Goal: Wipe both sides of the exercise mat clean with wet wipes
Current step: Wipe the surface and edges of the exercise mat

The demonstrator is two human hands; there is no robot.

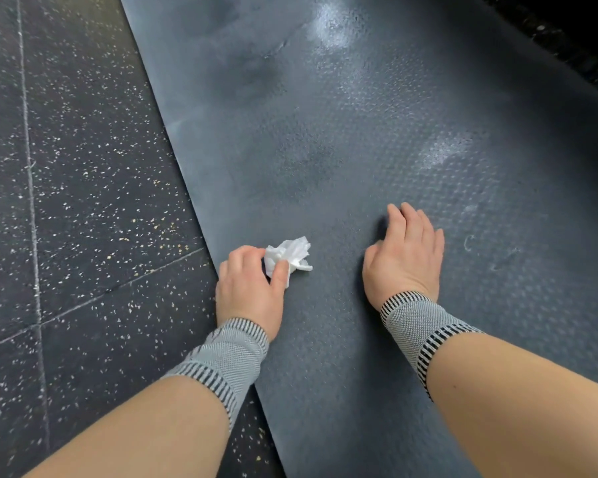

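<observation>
A dark grey exercise mat (342,150) with a dotted texture lies flat on the floor, running from near me to the far top of the view. Wet, shiny patches show on its far and right parts. My left hand (252,288) grips a crumpled white wet wipe (290,255) near the mat's left edge, the wipe touching the mat. My right hand (404,257) rests palm down on the mat a little to the right, fingers spread and nearly straight, holding nothing. Both wrists wear grey knitted bands.
Black speckled rubber floor tiles (76,188) with pale seams lie to the left of the mat. A strip of the same dark floor (573,46) shows past the mat's right edge at the top right.
</observation>
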